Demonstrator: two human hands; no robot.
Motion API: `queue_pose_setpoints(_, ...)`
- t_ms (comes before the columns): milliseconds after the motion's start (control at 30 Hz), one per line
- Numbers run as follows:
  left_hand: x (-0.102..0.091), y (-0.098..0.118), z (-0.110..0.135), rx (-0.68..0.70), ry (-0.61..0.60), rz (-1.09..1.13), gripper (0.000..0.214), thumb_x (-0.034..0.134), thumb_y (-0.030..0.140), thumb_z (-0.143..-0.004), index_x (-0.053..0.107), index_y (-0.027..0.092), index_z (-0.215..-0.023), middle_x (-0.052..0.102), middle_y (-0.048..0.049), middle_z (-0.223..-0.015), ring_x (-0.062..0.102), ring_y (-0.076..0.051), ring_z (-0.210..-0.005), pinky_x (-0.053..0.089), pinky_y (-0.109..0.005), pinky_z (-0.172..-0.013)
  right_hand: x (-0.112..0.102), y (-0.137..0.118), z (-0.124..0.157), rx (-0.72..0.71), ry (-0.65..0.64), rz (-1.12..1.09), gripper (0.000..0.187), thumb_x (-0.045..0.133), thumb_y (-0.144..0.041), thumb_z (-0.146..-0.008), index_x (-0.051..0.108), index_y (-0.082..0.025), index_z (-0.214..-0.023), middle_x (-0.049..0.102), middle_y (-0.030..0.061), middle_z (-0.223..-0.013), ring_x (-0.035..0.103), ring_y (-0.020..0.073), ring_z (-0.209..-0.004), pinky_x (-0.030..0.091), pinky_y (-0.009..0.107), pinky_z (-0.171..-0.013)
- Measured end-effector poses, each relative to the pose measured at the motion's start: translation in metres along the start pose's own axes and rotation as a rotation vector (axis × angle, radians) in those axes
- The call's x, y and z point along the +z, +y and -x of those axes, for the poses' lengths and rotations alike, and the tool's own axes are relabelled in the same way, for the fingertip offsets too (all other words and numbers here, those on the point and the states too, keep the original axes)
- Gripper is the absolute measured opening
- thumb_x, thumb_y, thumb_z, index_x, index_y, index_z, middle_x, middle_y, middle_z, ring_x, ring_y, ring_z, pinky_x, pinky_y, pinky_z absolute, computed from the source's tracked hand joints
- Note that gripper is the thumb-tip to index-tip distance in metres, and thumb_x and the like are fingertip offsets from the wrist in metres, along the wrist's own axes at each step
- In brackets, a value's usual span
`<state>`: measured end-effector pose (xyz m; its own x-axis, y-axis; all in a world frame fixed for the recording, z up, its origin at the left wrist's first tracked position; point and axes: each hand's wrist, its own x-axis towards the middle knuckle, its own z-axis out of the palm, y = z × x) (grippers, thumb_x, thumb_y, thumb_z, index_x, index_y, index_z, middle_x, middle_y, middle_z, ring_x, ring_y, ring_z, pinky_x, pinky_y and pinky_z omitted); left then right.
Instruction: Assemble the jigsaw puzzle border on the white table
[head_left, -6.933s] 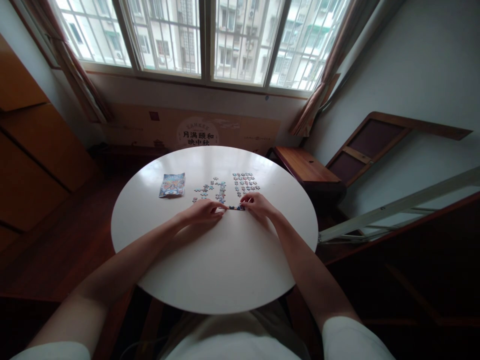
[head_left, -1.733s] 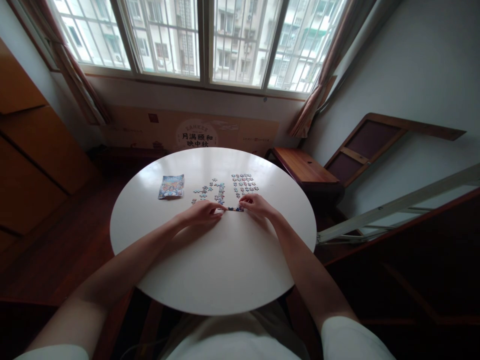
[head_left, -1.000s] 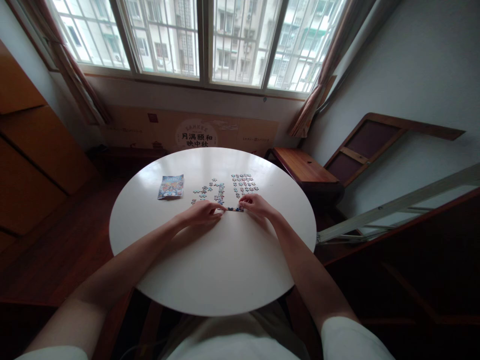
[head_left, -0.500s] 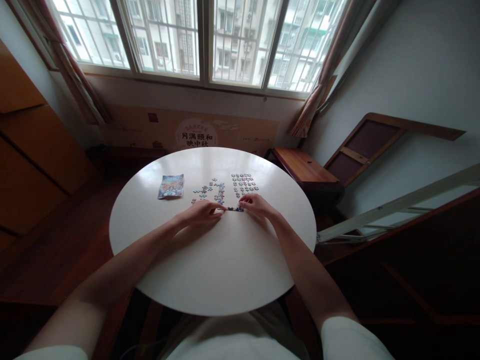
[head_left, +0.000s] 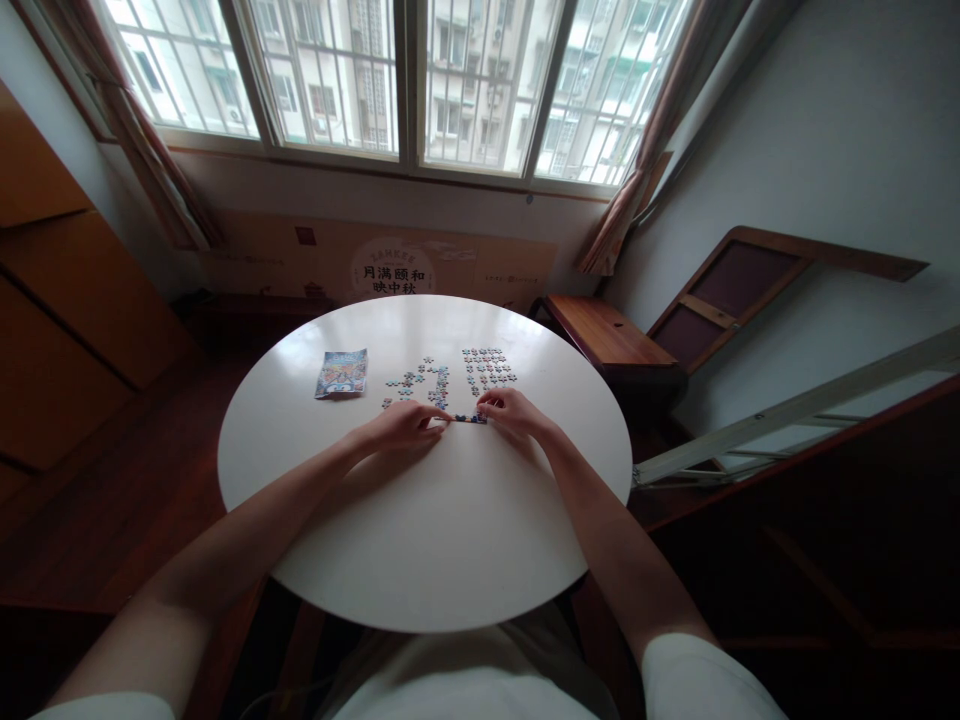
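Note:
A short strip of joined jigsaw puzzle pieces (head_left: 469, 419) lies flat on the round white table (head_left: 450, 530). My left hand (head_left: 405, 425) is at its left end, with the index finger and thumb closed on that end. At the right end, my right hand (head_left: 516, 410) has its thumb and fingertips pinched on a puzzle piece, mostly hidden by the fingers. Just beyond the hands, loose puzzle pieces (head_left: 409, 380) are scattered on the left. More puzzle pieces (head_left: 487, 365) lie in rows on the right.
A colourful picture sheet (head_left: 342, 374) lies on the table at the left. Past the table's right edge stands a wooden bench (head_left: 607, 330). A pale metal ladder-like frame (head_left: 787, 415) leans at the right, and barred windows (head_left: 480, 80) line the far wall.

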<state>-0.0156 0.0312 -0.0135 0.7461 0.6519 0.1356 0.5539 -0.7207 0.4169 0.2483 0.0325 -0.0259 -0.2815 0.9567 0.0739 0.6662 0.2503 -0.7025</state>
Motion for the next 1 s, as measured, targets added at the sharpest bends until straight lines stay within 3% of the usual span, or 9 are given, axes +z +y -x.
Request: queue_pose_setpoints(1000,-0.0006,0.0003,0.0001,-0.013,-0.017,0.001,0.038,0.049,0.039,-0.087,0.068,0.021,-0.115,0.044,0.0057,-0.054,0.038,-0.008,-0.049,0.024,-0.020,-0.052,0.0006,-0.0009,0.0003,0.002,-0.003,0.009,0.024,0.059,-0.033,-0.081,0.071,-0.014,-0.089,0.071,0.0051,-0.080,0.059,0.0138,-0.069,0.043,0.023,-0.064)
